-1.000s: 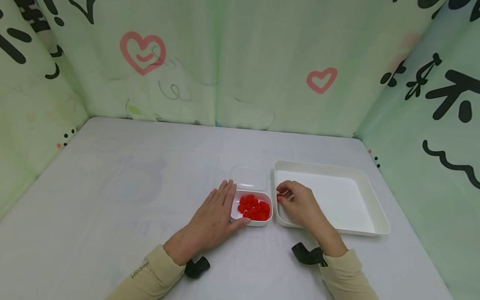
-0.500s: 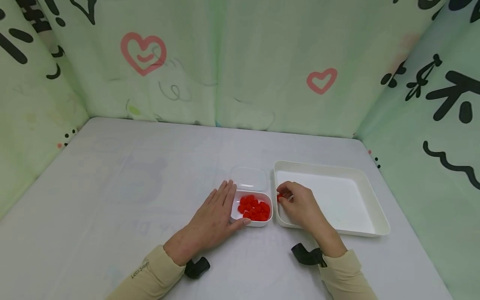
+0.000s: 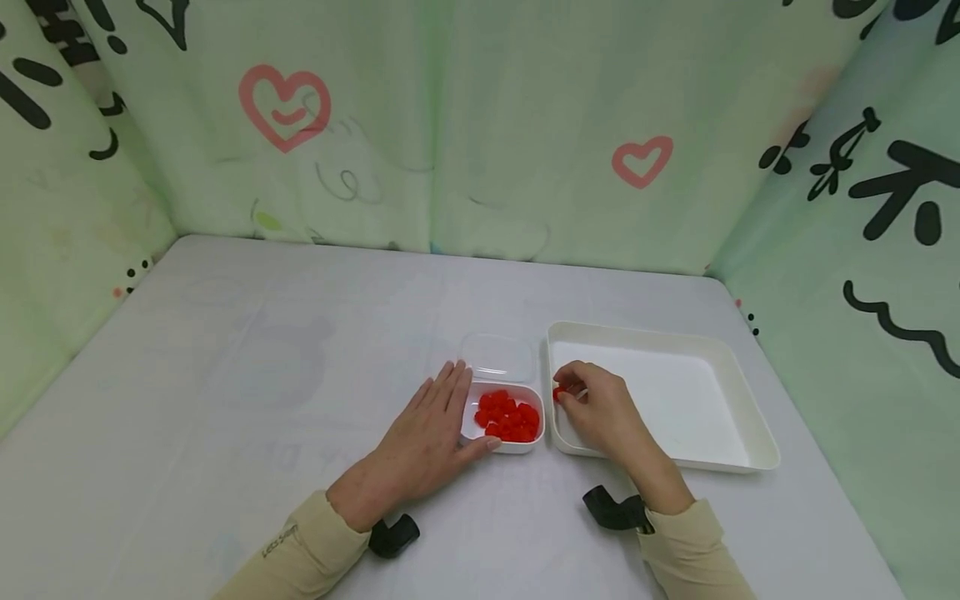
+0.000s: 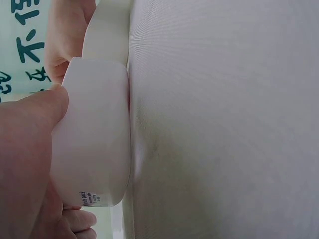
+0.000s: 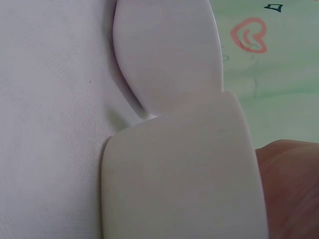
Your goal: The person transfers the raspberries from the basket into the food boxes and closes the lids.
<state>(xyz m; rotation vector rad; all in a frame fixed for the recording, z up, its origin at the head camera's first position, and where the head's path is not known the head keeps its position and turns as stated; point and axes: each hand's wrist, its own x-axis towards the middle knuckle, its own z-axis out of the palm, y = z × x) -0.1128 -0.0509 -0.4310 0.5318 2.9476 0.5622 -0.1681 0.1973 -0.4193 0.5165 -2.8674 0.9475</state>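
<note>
My left hand (image 3: 427, 437) lies with straight fingers along the left side of a small white box (image 3: 517, 448), its thumb at the near rim. In the left wrist view the thumb (image 4: 55, 102) overlaps the upper edge of the box (image 4: 94, 134). Inside the box is a heap of small shiny red pieces (image 3: 510, 417). My right hand (image 3: 603, 408) pinches one red piece (image 3: 557, 395) at the left inner wall of the white tray (image 3: 738, 392); its fingers partly hide the piece.
A clear lid (image 3: 498, 354) lies behind the box. In the right wrist view the tray's wall (image 5: 179, 184) stands right beside the box (image 5: 169, 50). Green curtains (image 3: 525, 125) with drawn hearts enclose the white-covered table (image 3: 315, 333) at the back and sides.
</note>
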